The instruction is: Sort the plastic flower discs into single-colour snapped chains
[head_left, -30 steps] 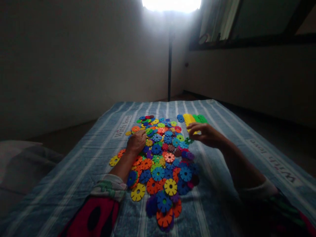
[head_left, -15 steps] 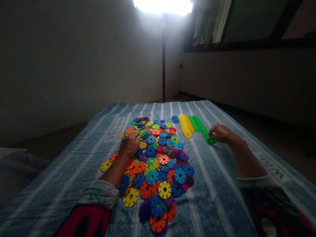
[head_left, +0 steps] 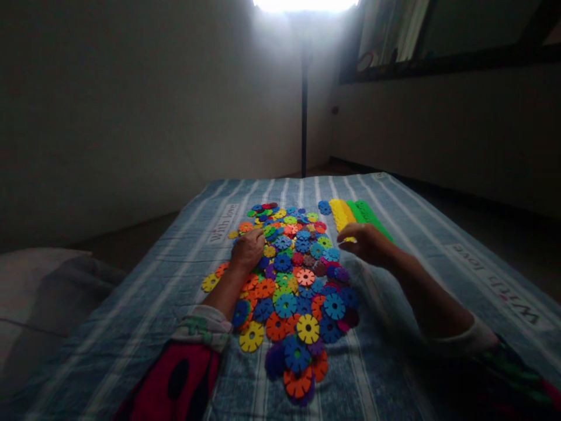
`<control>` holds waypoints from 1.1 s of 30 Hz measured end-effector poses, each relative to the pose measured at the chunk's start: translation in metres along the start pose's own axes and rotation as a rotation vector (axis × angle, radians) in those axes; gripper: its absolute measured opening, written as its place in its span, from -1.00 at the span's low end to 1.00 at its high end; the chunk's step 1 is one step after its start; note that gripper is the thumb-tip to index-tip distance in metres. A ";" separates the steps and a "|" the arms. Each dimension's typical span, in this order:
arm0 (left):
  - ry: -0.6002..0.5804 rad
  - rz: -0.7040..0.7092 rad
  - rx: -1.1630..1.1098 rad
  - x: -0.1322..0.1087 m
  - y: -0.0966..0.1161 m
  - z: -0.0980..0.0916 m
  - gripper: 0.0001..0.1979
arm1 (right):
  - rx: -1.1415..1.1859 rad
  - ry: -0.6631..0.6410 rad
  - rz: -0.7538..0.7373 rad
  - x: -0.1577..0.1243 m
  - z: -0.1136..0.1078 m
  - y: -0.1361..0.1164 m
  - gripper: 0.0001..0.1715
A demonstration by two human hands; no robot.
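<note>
A heap of flat plastic gear-shaped discs [head_left: 293, 280] in many colours lies on a blue striped bed cover [head_left: 144, 292]. My left hand [head_left: 248, 249] rests on the heap's left part, knuckles up, fingers curled down among the discs. My right hand [head_left: 367, 244] hovers at the heap's upper right edge, fingers bent and close together; whether anything is in them I cannot make out. Just behind it lie sorted rows of discs: a yellow row [head_left: 340, 211] and a green row [head_left: 367, 213], with one blue disc [head_left: 324, 207] beside them.
A lamp pole [head_left: 304, 111] stands behind the bed under a bright light. A pillow [head_left: 39, 292] lies at the left. A dark shelf edge [head_left: 438, 58] runs along the wall at the upper right. The room is dim.
My right hand has come back from the near end of the green row to the heap's upper right edge. My left hand has stayed on the heap.
</note>
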State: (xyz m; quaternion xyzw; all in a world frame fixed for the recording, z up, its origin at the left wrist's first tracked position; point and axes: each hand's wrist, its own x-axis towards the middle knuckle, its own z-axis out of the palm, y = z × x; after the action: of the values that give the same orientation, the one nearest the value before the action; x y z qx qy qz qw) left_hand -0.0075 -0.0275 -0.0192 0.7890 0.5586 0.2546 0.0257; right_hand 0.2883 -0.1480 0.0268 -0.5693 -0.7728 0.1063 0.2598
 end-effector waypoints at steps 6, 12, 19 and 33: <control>0.005 -0.017 0.000 -0.002 0.002 0.001 -0.68 | 0.019 -0.073 -0.356 0.003 0.058 -0.073 -0.86; -0.001 -0.022 0.020 -0.003 0.002 0.002 -0.70 | -0.114 -0.031 -0.343 0.002 0.080 -0.078 -0.89; 0.003 -0.023 0.031 -0.003 0.002 0.003 -0.70 | -0.200 -0.050 -0.291 0.006 0.090 -0.091 -0.73; -0.008 -0.005 0.019 -0.002 0.003 -0.001 -0.65 | -0.366 -0.024 -0.073 0.015 0.097 -0.108 -0.64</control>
State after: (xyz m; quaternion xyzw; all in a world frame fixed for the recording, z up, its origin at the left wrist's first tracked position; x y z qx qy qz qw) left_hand -0.0059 -0.0309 -0.0187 0.7888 0.5629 0.2458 0.0210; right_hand 0.1450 -0.1565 -0.0010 -0.5774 -0.8023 -0.0389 0.1462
